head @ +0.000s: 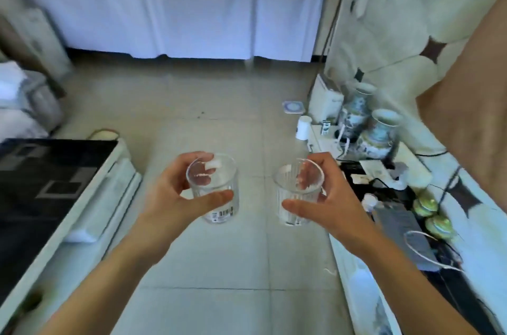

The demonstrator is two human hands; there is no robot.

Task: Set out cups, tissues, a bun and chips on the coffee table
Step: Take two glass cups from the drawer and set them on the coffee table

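Observation:
I hold two clear ribbed glass cups in the air above the tiled floor. My left hand (175, 192) grips the left cup (216, 192), which carries a barcode sticker near its base. My right hand (332, 197) grips the right cup (295, 197) from its right side. Both cups stand roughly upright and look empty. The coffee table (90, 197), with a black patterned top and white frame, lies to my left, apart from both hands. Tissues, bun and chips are not in view.
A low white cabinet (354, 274) on the right carries two painted vases (378, 137), cables, a power strip and small green jars (430, 214). A white cylinder (304, 127) stands near its far end. White curtains hang ahead. A sofa corner (24, 104) sits far left.

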